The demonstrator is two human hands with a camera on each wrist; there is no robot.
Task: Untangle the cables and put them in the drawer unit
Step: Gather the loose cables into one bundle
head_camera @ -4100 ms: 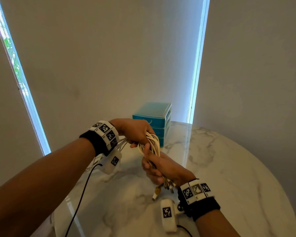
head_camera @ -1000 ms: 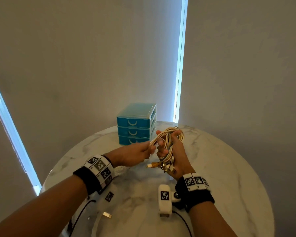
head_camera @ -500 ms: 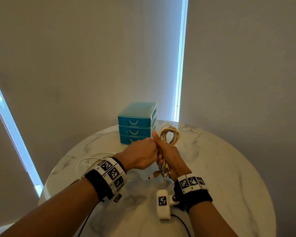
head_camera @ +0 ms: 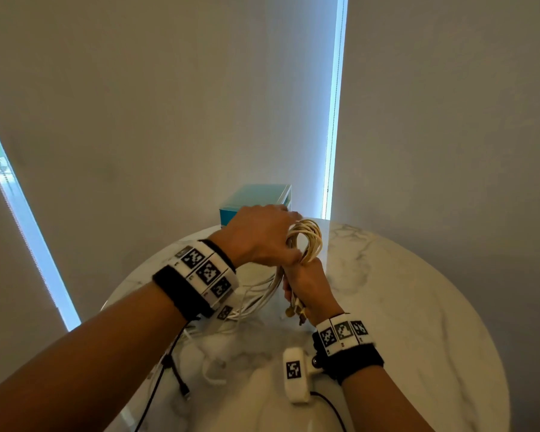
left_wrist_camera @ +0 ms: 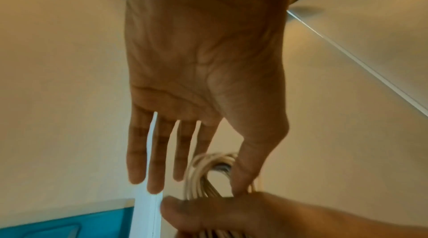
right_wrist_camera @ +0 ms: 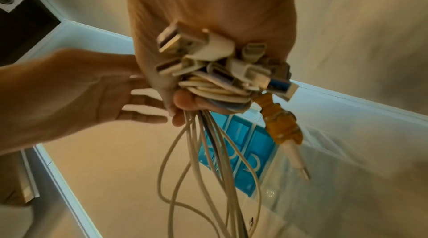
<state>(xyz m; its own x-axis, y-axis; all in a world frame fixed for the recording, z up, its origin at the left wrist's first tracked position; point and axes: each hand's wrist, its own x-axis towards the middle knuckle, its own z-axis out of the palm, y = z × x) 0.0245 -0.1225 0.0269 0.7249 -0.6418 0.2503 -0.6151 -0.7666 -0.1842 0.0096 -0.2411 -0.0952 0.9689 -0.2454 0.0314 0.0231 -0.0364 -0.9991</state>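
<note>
A bundle of white cables (head_camera: pixel 306 241) is looped above the marble table (head_camera: pixel 418 307). My right hand (head_camera: pixel 309 285) grips the bundle below the loop, and several plugs (right_wrist_camera: pixel 208 59), one orange (right_wrist_camera: pixel 280 126), stick out under its fist (right_wrist_camera: pixel 208 4). My left hand (head_camera: pixel 259 235) lies over the top of the loop (left_wrist_camera: pixel 197 172). Its thumb and index finger pinch the loop while the other fingers stay straight. The blue drawer unit (head_camera: pixel 256 196) stands behind the hands with its drawers (right_wrist_camera: pixel 245 150) closed, mostly hidden in the head view.
Loose white cable strands (head_camera: pixel 250 304) trail from the bundle down to the table under my left wrist. A black cable end (head_camera: pixel 184 392) lies near the front left. Walls close in behind the round table's far edge.
My left hand has risen from beside my right fist to the top of the loop. Both hands sit higher and closer to the drawer unit, and more strands trail below.
</note>
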